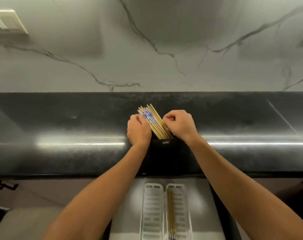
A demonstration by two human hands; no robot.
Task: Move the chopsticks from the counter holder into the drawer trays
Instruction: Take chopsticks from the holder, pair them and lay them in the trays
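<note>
Chopsticks (152, 122) lean toward 11 o'clock in the holder (164, 153), left hand (138, 130) and right hand (179, 124) both gripping them, probably pulling some for the 6 o'clock trays (153, 205).

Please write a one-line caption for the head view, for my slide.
Left hand and right hand grip chopsticks in the holder; a few already lie in the right tray.

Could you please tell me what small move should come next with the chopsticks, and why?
Probably lift a few chopsticks out of the black holder: the left hand and right hand grip them, and the drawer trays below have room.
</note>
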